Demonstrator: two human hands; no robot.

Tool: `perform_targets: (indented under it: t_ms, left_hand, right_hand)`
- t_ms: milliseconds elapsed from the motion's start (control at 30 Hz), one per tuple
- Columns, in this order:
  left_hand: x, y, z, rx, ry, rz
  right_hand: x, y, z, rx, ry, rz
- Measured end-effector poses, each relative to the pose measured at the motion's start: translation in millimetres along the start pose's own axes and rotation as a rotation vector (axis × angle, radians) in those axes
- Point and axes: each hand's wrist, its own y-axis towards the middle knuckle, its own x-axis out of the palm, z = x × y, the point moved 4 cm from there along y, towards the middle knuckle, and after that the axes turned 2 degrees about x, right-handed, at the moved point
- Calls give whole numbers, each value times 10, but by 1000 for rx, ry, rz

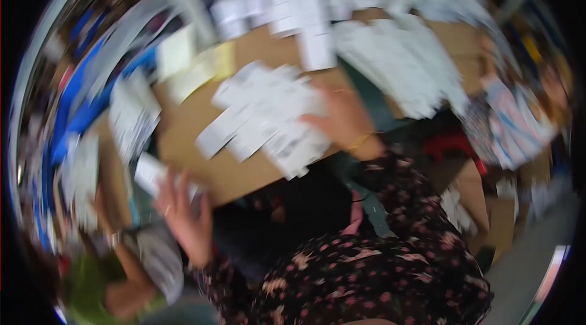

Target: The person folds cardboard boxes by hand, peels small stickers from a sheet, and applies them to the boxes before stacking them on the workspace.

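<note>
**Thin Paper Slips Under 2 Hands**

Flowery dark sleeves point(378, 264) fill the bottom of the picture, closest to us. Everything is blurry, so small things are hard to see.

Over on the person's right side, the right hand point(342, 118) lies on a loose pile of white paper slips point(262, 117). That pile sits in the middle of the brown cardboard table top point(183, 135). I cannot tell if the fingers are apart or pinching, because the blur hides them. A gold bracelet point(360, 140) is on that wrist.

Nearer the edge of the table top, the left hand point(183, 212) is lifted with its fingers spread apart. It is just beside 1 white slip point(149, 172) and may be touching it.

More white paper heaps point(397, 62) lie farther back.

I think the slips are very light, thin and bendy. They would slide over each other easily and could crease or tear. A flat palm would keep the pile from sliding. To pick up 1 slip, pinch it gently at a free edge or corner.
</note>
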Motion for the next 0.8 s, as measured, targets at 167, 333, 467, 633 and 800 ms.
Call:
perform_targets:
  t_ms: [167, 333, 467, 633, 800]
  left_hand:
    - [108, -287, -283, 14, -94, 139]
    - [62, -142, -211, -7, -59, 132]
    - [-150, -285, 68, -59, 41, 278]
    - [-346, -272, 669, 140, -331, 218]
    - [-486, -304, 1249, 354, -125, -251]
  right_hand:
    - [325, 118, -78, -106, 140, 71]
    - [70, -10, 371, 91, 312, 84]
    - [-58, -20, 249, 221, 714, -65]
    - [-295, -366, -297, 178, 990, -137]
    - [-336, -658, -858, 35, 996, -644]
